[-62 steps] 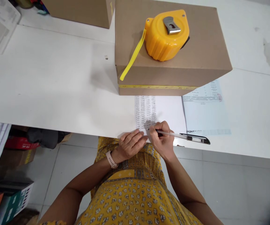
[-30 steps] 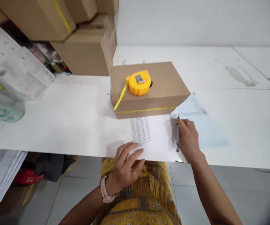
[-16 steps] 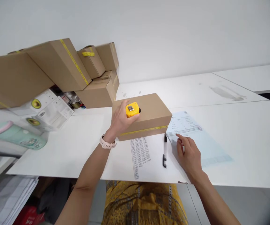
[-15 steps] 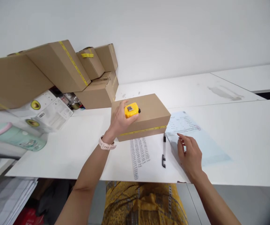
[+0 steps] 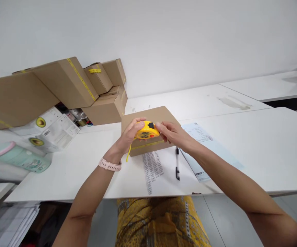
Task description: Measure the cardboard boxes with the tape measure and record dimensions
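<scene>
A yellow tape measure [image 5: 145, 131] is held above the cardboard box [image 5: 148, 112]; its black lock button and a red spot face me. My left hand [image 5: 130, 134], with a pink watch strap [image 5: 110, 165] on the wrist, is closed around its left side. A thin yellow strap [image 5: 129, 153] hangs below that hand. The curled fingers of my right hand [image 5: 172, 132] pinch the tape measure's right end; its fingertips are partly hidden. Under the box's front edge lies a sheet with printed columns [image 5: 152, 171], and a black-capped pen [image 5: 177, 164] rests to its right.
Several taped cardboard boxes [image 5: 66, 82] are piled at the back left, by a white avocado-printed box [image 5: 58, 128]. A mint tumbler [image 5: 24, 157] lies tilted at the left. To the right is a pale blue printed sheet [image 5: 210, 151] on the white table [image 5: 261, 151].
My right hand has moved from the blue sheet to the tape measure. The tape measure has been turned in my left hand, and the yellow strap now shows. The view has shifted slightly.
</scene>
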`<control>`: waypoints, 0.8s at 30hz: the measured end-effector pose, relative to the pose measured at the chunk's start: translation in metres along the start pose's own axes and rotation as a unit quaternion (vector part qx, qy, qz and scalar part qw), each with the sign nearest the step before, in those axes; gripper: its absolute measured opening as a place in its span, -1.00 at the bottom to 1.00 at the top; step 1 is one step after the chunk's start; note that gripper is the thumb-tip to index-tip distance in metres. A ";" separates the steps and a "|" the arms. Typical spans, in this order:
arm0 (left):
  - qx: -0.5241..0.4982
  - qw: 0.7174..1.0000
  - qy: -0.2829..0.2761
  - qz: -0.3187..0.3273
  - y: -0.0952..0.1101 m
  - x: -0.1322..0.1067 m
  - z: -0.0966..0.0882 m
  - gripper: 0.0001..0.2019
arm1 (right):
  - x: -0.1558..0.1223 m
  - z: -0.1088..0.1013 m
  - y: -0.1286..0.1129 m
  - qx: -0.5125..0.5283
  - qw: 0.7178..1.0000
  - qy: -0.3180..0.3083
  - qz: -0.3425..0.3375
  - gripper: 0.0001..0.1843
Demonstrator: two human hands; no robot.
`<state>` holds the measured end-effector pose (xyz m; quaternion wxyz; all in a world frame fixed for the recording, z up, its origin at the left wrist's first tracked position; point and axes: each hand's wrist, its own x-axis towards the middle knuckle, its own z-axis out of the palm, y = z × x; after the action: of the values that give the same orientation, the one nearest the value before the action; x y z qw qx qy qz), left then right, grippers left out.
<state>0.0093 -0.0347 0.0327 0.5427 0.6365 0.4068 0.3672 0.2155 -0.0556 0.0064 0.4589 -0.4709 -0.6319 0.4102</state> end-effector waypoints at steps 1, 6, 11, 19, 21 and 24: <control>-0.003 1.000 0.006 0.000 0.001 -0.001 -0.007 -0.41 | 0.006 -0.003 0.000 -0.007 1.000 0.004 -0.005 -0.34; 0.007 0.995 0.101 0.021 -0.001 0.006 -0.069 -0.50 | 0.049 -0.051 0.011 0.039 0.995 0.094 0.016 -0.48; 0.038 0.987 0.144 -0.065 -0.020 0.014 -0.143 -0.53 | 0.079 -0.089 0.050 0.008 0.986 0.121 0.111 -0.60; 0.055 0.987 0.107 -0.102 -0.031 0.017 -0.168 -0.51 | 0.082 -0.077 0.080 -0.137 0.976 0.109 0.127 -0.59; 0.065 0.988 0.094 -0.099 -0.028 0.020 -0.163 -0.51 | 0.081 -0.076 0.079 -0.173 0.970 0.095 0.144 -0.52; 0.064 0.989 0.090 -0.096 -0.025 0.026 -0.157 -0.52 | 0.078 -0.074 0.074 -0.152 0.971 0.062 0.173 -0.41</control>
<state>-0.1263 0.0531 0.0310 0.4949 0.5923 0.5355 0.3429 0.2923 0.0432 -0.0314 0.3423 -0.6617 -0.5662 0.3527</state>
